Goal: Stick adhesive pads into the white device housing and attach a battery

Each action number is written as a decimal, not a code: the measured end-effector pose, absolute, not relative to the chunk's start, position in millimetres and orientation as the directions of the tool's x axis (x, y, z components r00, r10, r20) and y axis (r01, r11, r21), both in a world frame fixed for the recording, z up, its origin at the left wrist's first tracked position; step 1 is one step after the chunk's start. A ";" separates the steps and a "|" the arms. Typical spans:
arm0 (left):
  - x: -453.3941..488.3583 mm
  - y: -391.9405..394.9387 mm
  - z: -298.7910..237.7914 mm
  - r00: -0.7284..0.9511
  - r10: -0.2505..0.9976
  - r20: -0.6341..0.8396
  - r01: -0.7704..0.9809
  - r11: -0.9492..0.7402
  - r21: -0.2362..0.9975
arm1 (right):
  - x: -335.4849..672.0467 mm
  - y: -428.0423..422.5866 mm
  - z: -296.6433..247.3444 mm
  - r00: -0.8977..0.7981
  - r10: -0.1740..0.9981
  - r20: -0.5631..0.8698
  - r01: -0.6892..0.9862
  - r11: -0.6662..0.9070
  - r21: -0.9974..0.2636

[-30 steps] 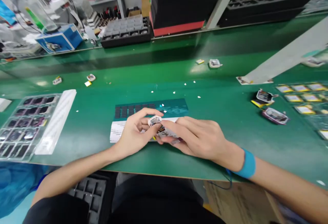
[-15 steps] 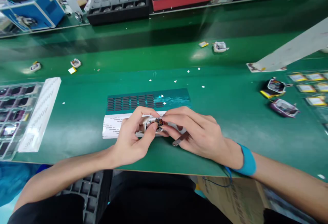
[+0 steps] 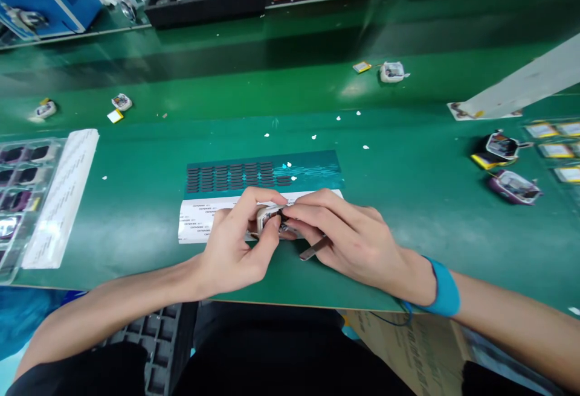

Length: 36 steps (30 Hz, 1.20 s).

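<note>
The left grip point(image 3: 238, 242) is closed around a small white casing point(image 3: 264, 217), a rounded, smooth-looking shell with its open face turned up and dark parts inside, pinched between thumb and bent fingers just above the surface point(image 3: 385, 197). The right grip point(image 3: 353, 239) meets it there, fingertips bunched at the casing's edge; whether they pinch a part of it cannot be told. Its curled fingers hold a slim, flat metal tool point(image 3: 313, 249), whose blunt grey end sticks out toward the left grip. A blue band point(image 3: 445, 290) circles the right wrist.

Beneath and just beyond both grips lie a glossy white printed paper point(image 3: 197, 222) and a teal sheet point(image 3: 312, 166) bearing rows of dark, narrow strips point(image 3: 229, 177). Well to the right of the right grip sit a black angular casing point(image 3: 502, 145) and a rounded purple one point(image 3: 514, 187). Well left of the left grip is a clear plastic tray point(image 3: 55, 150) with moulded pockets, beside a long white strip point(image 3: 61, 200). The surface is smooth, green and faintly shiny.
</note>
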<state>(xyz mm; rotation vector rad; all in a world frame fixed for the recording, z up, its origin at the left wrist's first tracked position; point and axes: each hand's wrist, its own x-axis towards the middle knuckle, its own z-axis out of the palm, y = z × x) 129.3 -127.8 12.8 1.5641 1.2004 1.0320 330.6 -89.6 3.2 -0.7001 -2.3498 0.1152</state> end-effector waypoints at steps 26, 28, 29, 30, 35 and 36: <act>132.5 -123.4 23.9 0.336 0.939 -0.075 0.032 0.068 0.997 | 340.7 -75.7 21.0 -0.596 0.538 0.596 0.322 0.840 -0.437; 132.7 -122.5 25.5 0.357 0.927 -0.111 -0.034 0.132 0.991 | 341.6 -76.8 21.1 -0.594 0.523 0.611 0.347 0.852 -0.392; 132.6 -122.0 26.1 0.363 0.924 -0.119 -0.056 0.149 0.987 | 342.4 -77.0 20.1 -0.604 0.506 0.616 0.361 0.863 -0.355; 132.4 -121.5 26.6 0.363 0.923 -0.125 -0.069 0.160 0.985 | 343.3 -76.8 18.6 -0.619 0.485 0.618 0.375 0.874 -0.310; 132.0 -120.6 26.5 0.364 0.921 -0.135 -0.072 0.172 0.982 | 348.3 -75.1 14.3 -0.695 0.379 0.611 0.414 0.906 -0.091; 132.1 -120.7 26.3 0.368 0.919 -0.138 -0.072 0.177 0.982 | 349.2 -75.3 15.2 -0.713 0.353 0.606 0.409 0.911 -0.050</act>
